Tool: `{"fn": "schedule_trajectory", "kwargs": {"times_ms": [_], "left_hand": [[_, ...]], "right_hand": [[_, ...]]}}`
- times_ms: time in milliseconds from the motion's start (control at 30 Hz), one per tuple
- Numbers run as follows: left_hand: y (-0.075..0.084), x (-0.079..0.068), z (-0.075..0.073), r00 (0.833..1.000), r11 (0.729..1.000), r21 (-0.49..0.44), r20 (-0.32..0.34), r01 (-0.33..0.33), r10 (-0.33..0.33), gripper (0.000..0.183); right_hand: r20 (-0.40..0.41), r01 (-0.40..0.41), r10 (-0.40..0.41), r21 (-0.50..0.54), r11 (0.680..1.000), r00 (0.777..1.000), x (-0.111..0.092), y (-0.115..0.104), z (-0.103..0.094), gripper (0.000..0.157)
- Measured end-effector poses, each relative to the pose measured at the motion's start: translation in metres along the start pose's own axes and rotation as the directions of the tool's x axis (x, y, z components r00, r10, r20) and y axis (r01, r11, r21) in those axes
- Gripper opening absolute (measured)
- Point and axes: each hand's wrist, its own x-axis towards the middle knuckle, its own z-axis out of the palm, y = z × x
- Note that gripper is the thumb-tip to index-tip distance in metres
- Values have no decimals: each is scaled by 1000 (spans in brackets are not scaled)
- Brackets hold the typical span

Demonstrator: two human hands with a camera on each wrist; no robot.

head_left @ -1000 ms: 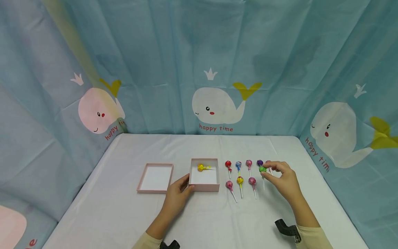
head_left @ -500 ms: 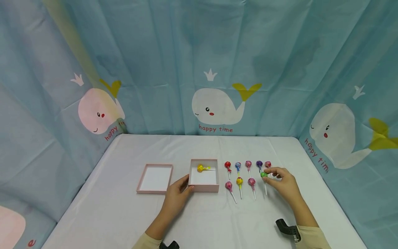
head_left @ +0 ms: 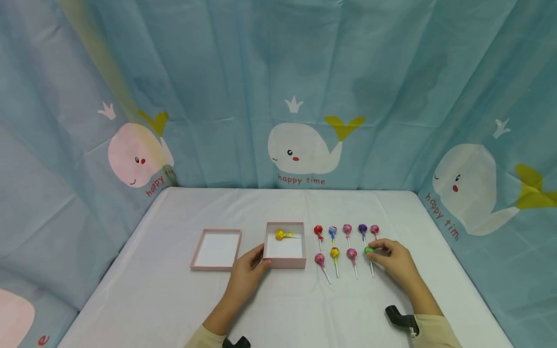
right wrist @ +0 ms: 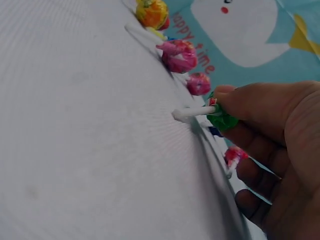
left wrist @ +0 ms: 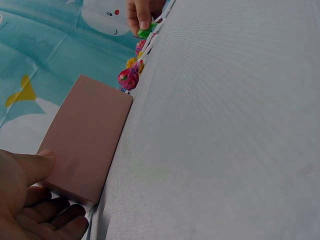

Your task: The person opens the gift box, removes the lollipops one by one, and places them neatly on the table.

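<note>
In the head view my right hand point(head_left: 396, 261) pinches a green-wrapped lollipop point(head_left: 369, 250) by its candy head, at the right end of the front row. Its white stick point(right wrist: 192, 113) points away from the fingers in the right wrist view. My left hand point(head_left: 247, 278) holds the near left corner of an open pink box point(head_left: 285, 263), with the thumb on the front wall in the left wrist view. Inside that box lies a yellow lollipop point(head_left: 280, 235), stick to the right. The front row also has a pink lollipop point(head_left: 319, 259), a yellow one point(head_left: 334, 253) and another pink one point(head_left: 351, 253).
Behind them runs a back row: red point(head_left: 318, 230), blue point(head_left: 332, 231), pink point(head_left: 346, 229), purple point(head_left: 362, 229) and another pink lollipop point(head_left: 374, 229). A shallow pink lid point(head_left: 216, 268) lies left of the box on the white cloth. A whale-print curtain point(head_left: 383, 96) surrounds the table.
My right hand has brought the green lollipop toward me, from over the purple one down to the front row. The left hand and the box have stayed in place.
</note>
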Motion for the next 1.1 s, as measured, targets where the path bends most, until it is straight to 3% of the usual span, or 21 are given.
{"fn": "schedule_trajectory", "kwargs": {"times_ms": [633,1100], "left_hand": [[-3,0,1,1000,1000,1,1,1,-1,62],[0,-1,0,1000,999,-34,4,9,-9,61]], "right_hand": [[36,20,-18,-32,999,999,2,7,4,31],[-8,51,-51,-59,997,999,1,5,5,27]]}}
